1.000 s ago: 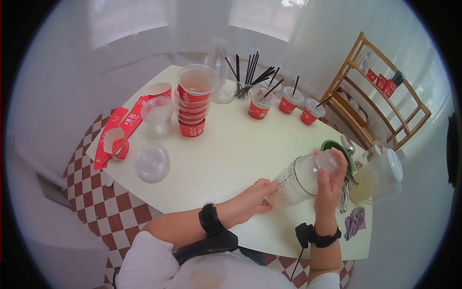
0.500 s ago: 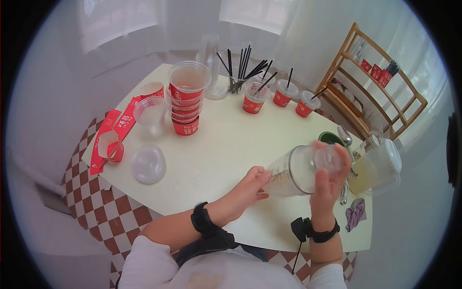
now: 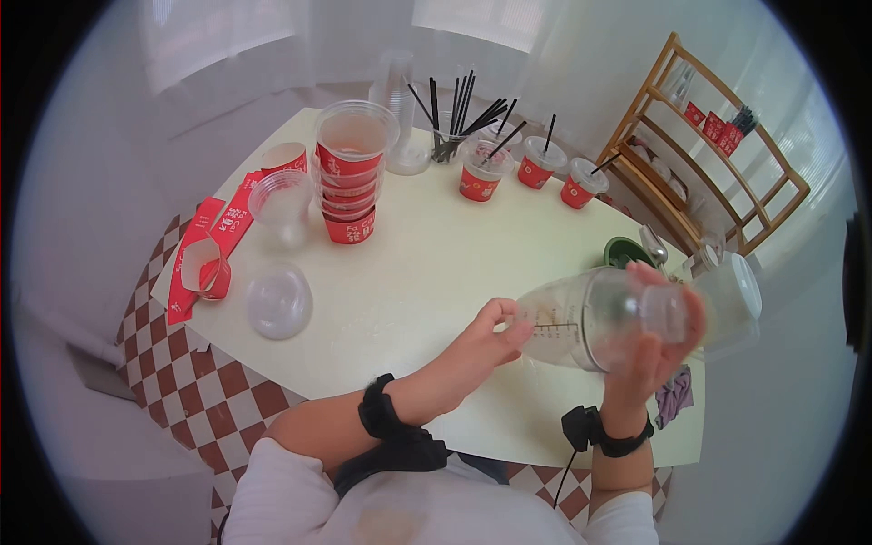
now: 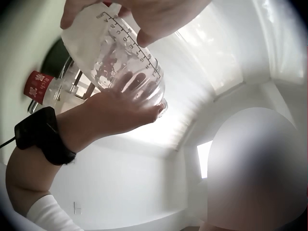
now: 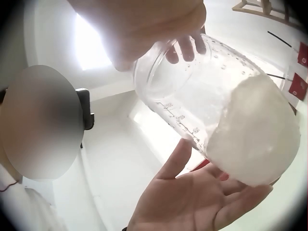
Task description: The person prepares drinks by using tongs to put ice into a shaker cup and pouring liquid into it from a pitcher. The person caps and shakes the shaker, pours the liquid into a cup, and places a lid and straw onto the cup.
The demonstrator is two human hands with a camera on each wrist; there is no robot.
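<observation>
Right hand point(image 3: 636, 381) is curled round the narrow capped end of a clear shaker point(image 3: 559, 331), and the left hand point(image 3: 468, 354) has thumb and fingers on the wide base end, so it's a proper two-handed grip and neither one's free. The shaker is held up off the pale table point(image 3: 427, 282), over its right-hand part, tipped nearly sideways with the cap pointing to the person's right. There's a dark printed scale with letters running along it, drops on the wall, and from the right wrist view a cloudy whitish mass sits toward the base, can't really tell what it is. Both wrists have black straps point(image 3: 380, 409) on. Just past the right hand there's a green bowl point(image 3: 624, 251) with something shiny and metal beside it, then a lidded plastic pitcher point(image 3: 738, 295), partly hidden by the hand, and a crumpled purple cloth point(image 3: 675, 400) near the table edge. Along the far side you get red-banded drink cups point(image 3: 479, 184) with lids and black straws poking out, next to a clear tub of more black straws point(image 3: 450, 145) and a tall stack of clear lids or cups point(image 3: 398, 118). Left of that is a stack of red-sleeved cups point(image 3: 351, 227), then a clear dome lid point(image 3: 280, 302) and some flat red sleeves point(image 3: 193, 272), with a wooden rack point(image 3: 654, 118) off to the right
</observation>
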